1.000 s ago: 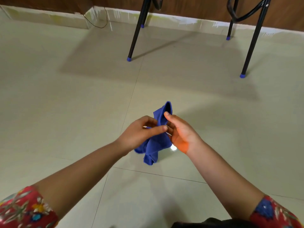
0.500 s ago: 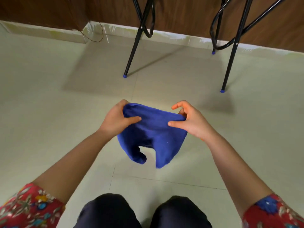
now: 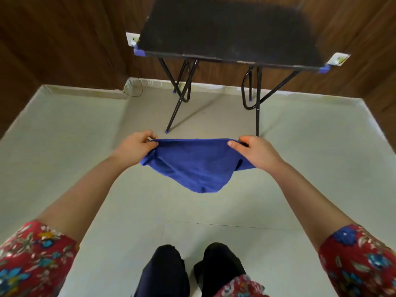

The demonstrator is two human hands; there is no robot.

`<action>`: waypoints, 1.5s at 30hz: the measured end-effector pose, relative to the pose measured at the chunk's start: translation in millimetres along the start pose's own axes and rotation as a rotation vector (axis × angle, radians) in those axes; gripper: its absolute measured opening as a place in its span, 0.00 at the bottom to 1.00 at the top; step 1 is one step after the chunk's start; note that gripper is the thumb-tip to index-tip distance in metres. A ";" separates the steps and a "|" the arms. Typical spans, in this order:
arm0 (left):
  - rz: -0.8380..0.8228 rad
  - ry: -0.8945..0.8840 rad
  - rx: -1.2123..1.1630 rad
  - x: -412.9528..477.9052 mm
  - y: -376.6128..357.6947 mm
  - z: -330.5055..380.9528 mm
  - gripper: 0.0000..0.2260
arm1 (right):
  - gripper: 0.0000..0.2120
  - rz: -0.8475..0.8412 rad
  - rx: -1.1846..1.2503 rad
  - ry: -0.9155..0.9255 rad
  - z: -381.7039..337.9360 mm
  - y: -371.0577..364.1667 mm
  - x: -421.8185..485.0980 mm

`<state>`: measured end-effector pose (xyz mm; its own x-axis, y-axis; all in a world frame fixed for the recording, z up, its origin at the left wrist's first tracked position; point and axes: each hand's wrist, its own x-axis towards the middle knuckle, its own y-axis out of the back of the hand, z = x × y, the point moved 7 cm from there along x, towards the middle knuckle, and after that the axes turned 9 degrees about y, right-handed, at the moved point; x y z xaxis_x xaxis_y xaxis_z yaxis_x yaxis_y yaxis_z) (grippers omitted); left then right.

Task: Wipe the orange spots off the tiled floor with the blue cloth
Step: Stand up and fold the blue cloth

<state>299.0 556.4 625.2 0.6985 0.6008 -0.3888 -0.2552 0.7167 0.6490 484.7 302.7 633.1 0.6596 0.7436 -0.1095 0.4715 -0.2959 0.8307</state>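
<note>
The blue cloth (image 3: 192,163) hangs stretched out in the air above the pale tiled floor (image 3: 64,146). My left hand (image 3: 135,147) pinches its left top corner and my right hand (image 3: 255,152) pinches its right top corner. The lower part of the cloth sags in a loose fold. No orange spots show on the visible floor tiles. The floor right under the cloth is hidden.
A black folding table (image 3: 227,31) on thin black legs with blue feet stands ahead against the brown wood-panelled wall (image 3: 53,43). A thin wire (image 3: 135,91) lies at the skirting. My dark-trousered legs (image 3: 188,273) are at the bottom.
The view has risen from close to the floor to well above it. Both hands have pulled apart, spreading the bunched cloth out wide. The tabletop has come into view.
</note>
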 end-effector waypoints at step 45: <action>-0.326 -0.377 -0.594 -113.2 115.5 171.6 0.09 | 0.19 0.062 0.237 0.444 -217.9 125.1 -40.0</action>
<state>305.2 510.5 856.4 0.9530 0.2425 -0.1818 -0.2394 0.9701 0.0390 389.8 366.5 860.3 0.4027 0.8882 0.2213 0.5933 -0.4374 0.6758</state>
